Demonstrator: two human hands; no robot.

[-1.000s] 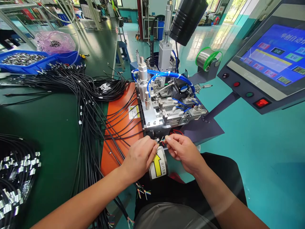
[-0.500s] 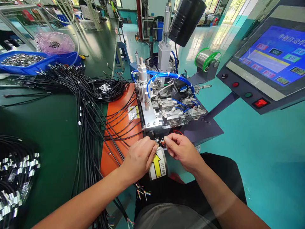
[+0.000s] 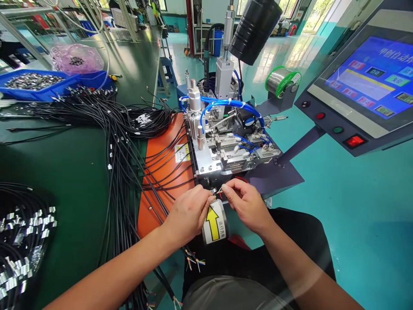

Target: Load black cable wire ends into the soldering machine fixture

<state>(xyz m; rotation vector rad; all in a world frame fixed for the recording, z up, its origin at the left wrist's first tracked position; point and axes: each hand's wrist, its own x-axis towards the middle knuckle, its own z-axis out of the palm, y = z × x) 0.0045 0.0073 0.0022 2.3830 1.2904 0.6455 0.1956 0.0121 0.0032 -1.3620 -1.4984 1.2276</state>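
My left hand is closed in a pinch at the front edge of the machine, gripping a black cable close to its stripped end; most of that cable is hidden by the fingers. Thin coloured wires fan out from it to the right. My right hand pinches the wire tips between thumb and forefinger. Both hands are just in front of the machine, above a round part with a yellow arrow label. More black cables run across an orange plate on the left.
Bundles of black cables lie on the green table. A blue tray of small metal parts stands at the back left. To the right are a solder spool and a control screen. A black cylinder hangs overhead.
The view has shifted slightly. My hands keep nearly the same pose, with only small finger movement at the wires.
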